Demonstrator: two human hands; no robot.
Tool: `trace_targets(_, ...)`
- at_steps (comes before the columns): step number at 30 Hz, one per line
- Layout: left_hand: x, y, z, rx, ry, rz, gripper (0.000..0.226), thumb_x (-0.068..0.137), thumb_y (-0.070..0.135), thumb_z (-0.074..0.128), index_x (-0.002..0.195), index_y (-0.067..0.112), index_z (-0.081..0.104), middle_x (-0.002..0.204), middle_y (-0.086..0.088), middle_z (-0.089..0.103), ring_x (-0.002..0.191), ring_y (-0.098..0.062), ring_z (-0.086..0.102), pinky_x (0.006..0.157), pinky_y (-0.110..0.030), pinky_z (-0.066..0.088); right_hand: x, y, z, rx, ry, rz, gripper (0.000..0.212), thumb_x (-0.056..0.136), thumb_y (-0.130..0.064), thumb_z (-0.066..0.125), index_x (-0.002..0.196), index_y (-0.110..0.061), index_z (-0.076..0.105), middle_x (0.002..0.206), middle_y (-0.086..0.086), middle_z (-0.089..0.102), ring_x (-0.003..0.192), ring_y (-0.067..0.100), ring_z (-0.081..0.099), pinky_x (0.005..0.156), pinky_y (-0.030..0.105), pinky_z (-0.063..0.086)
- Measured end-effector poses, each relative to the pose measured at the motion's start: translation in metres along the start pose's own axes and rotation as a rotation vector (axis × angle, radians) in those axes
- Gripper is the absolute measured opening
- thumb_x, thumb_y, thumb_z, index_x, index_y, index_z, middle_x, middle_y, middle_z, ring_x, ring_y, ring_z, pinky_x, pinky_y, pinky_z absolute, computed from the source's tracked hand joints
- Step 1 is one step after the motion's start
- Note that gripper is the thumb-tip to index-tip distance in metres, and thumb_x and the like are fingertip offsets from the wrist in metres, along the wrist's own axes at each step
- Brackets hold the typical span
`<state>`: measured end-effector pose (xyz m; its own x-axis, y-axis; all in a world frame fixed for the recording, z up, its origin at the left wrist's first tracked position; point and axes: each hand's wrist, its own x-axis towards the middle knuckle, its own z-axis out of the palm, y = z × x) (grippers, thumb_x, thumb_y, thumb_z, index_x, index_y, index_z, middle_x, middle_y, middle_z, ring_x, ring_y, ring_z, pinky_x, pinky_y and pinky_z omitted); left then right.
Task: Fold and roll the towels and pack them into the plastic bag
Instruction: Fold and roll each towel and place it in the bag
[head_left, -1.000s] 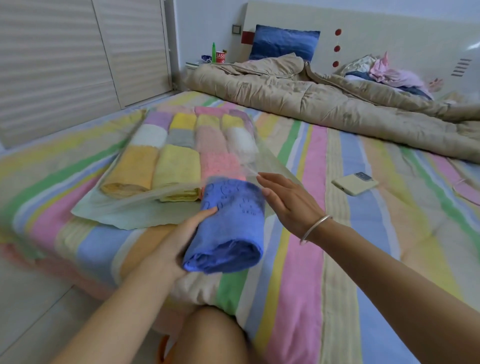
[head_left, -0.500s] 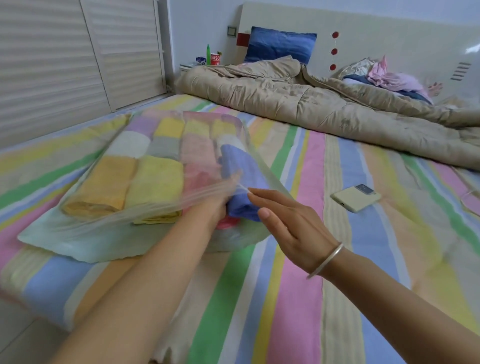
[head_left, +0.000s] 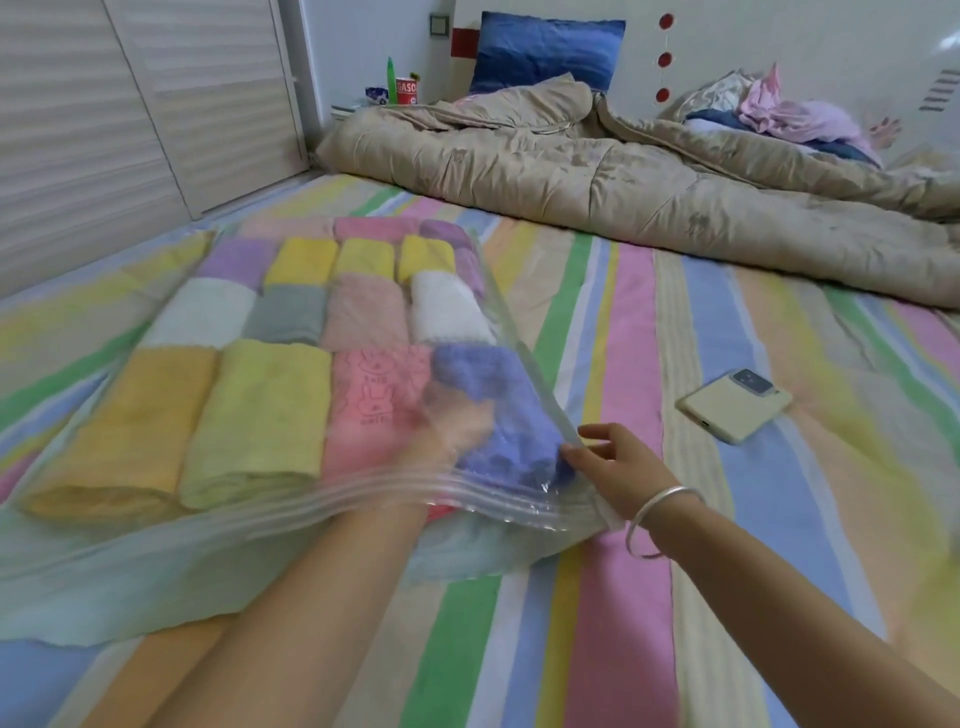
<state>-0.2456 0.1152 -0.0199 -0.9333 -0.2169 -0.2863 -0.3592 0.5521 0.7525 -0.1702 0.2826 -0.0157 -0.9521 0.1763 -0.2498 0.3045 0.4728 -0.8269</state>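
Observation:
A clear zip plastic bag (head_left: 415, 491) lies on the striped bed, filled with rows of rolled towels. In its near row sit an orange roll (head_left: 130, 431), a yellow-green roll (head_left: 260, 415) and a pink rabbit-print roll (head_left: 374, 400). The blue rolled towel (head_left: 498, 400) lies in the near right corner of the bag. My left hand (head_left: 457, 431) reaches in through the bag's mouth and holds the blue towel, blurred behind the plastic. My right hand (head_left: 618, 467) pinches the bag's right edge beside the zip strip.
A cream phone (head_left: 735, 405) lies on the sheet to the right. A beige quilt (head_left: 623, 197) is bunched across the far side, with a blue pillow (head_left: 545, 52) and a clothes pile (head_left: 789, 114) behind. White slatted doors (head_left: 104, 104) stand to the left.
My left hand has carried the blue towel from outside the bag into its near right corner. My right hand has stayed at the bag's edge. The view has moved closer.

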Motion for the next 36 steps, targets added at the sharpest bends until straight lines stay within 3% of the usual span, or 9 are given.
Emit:
trace_targets(3, -0.013, -0.009, 0.01, 0.249, 0.216, 0.227, 0.088, 0.084, 0.027, 0.07, 0.151, 0.002, 0.017, 0.149, -0.028, 0.032, 0.132, -0.04, 0.041, 0.106, -0.047, 0.036, 0.003, 0.003, 0.011, 0.028, -0.016, 0.042, 0.045, 0.088, -0.03, 0.066, 0.127, -0.015, 0.05, 0.101, 0.008, 0.066, 0.084, 0.022, 0.062, 0.075, 0.03, 0.048)
trace_targets(6, -0.018, -0.006, 0.009, 0.698, 0.387, 0.374, 0.081, 0.054, 0.038, 0.089, 0.123, 0.005, 0.064, 0.127, -0.025, 0.06, 0.106, -0.038, 0.065, 0.084, -0.045, 0.054, 0.002, 0.006, 0.018, 0.16, -0.025, 0.061, 0.04, 0.088, -0.026, 0.066, 0.123, -0.011, 0.054, 0.099, 0.014, 0.068, 0.076, 0.021, 0.063, 0.067, 0.029, 0.05)
trace_targets(9, -0.03, -0.014, 0.014, 0.935, 0.186, 0.613, 0.075, 0.089, 0.059, 0.037, 0.148, 0.014, 0.037, 0.156, -0.019, 0.025, 0.145, -0.036, 0.024, 0.118, -0.052, 0.006, 0.001, 0.01, 0.019, 0.225, 0.018, 0.039, 0.031, 0.088, -0.026, 0.066, 0.114, -0.013, 0.056, 0.096, 0.012, 0.068, 0.074, 0.019, 0.064, 0.063, 0.026, 0.049)
trace_targets(11, -0.031, -0.027, 0.02, 0.912, 0.042, 0.713, 0.067, 0.094, 0.057, 0.013, 0.155, 0.029, 0.008, 0.163, -0.005, 0.003, 0.15, -0.026, -0.001, 0.119, -0.051, -0.008, 0.001, 0.017, 0.019, 0.208, 0.058, 0.034, 0.025, 0.087, -0.031, 0.065, 0.104, -0.013, 0.06, 0.093, 0.008, 0.068, 0.079, 0.021, 0.064, 0.071, 0.031, 0.05)
trace_targets(15, -0.019, -0.037, 0.033, 0.838, 0.13, 0.742, 0.083, 0.083, 0.076, -0.007, 0.152, 0.037, 0.016, 0.161, -0.012, 0.015, 0.148, -0.038, 0.01, 0.117, -0.058, 0.01, -0.002, 0.033, 0.023, 0.189, 0.105, 0.001, 0.025, 0.087, -0.036, 0.064, 0.081, -0.012, 0.065, 0.075, 0.004, 0.067, 0.069, 0.021, 0.06, 0.073, 0.039, 0.05)
trace_targets(24, 0.027, -0.038, 0.036, 0.92, 0.067, 0.665, 0.101, 0.069, 0.087, -0.02, 0.153, 0.033, -0.005, 0.162, -0.014, 0.006, 0.148, -0.037, 0.0, 0.117, -0.054, 0.005, 0.002, 0.045, 0.024, 0.102, 0.125, -0.037, 0.023, 0.09, -0.032, 0.061, 0.076, -0.015, 0.063, 0.066, -0.001, 0.061, 0.06, 0.016, 0.052, 0.062, 0.028, 0.04)
trace_targets(29, -0.03, -0.054, 0.03, 0.969, 0.22, 0.55, 0.074, 0.098, 0.057, 0.015, 0.154, 0.012, -0.003, 0.162, -0.008, 0.0, 0.15, -0.022, 0.005, 0.121, -0.044, 0.002, -0.002, 0.05, 0.023, 0.034, 0.174, -0.034, 0.042, 0.091, -0.035, 0.059, 0.066, -0.002, 0.056, 0.054, 0.005, 0.046, 0.053, 0.02, 0.042, 0.056, 0.03, 0.035)
trace_targets(32, -0.044, -0.078, 0.021, 0.953, 0.349, 0.618, 0.061, 0.095, 0.038, 0.029, 0.149, 0.008, 0.033, 0.156, -0.007, 0.029, 0.138, -0.018, 0.041, 0.114, -0.041, 0.016, -0.006, 0.049, 0.023, 0.004, 0.165, -0.025, 0.043, 0.092, -0.034, 0.057, 0.058, -0.012, 0.044, 0.046, 0.002, 0.039, 0.039, 0.018, 0.04, 0.049, 0.027, 0.034)
trace_targets(36, -0.036, -0.078, 0.01, 1.046, 0.131, 0.51, 0.065, 0.101, 0.048, 0.027, 0.155, 0.02, 0.004, 0.163, 0.003, 0.005, 0.145, -0.014, 0.02, 0.115, -0.039, 0.017, -0.017, 0.043, 0.026, 0.071, 0.145, 0.019, 0.038, 0.092, -0.036, 0.056, 0.063, -0.013, 0.047, 0.051, 0.004, 0.038, 0.048, 0.022, 0.039, 0.05, 0.028, 0.033)
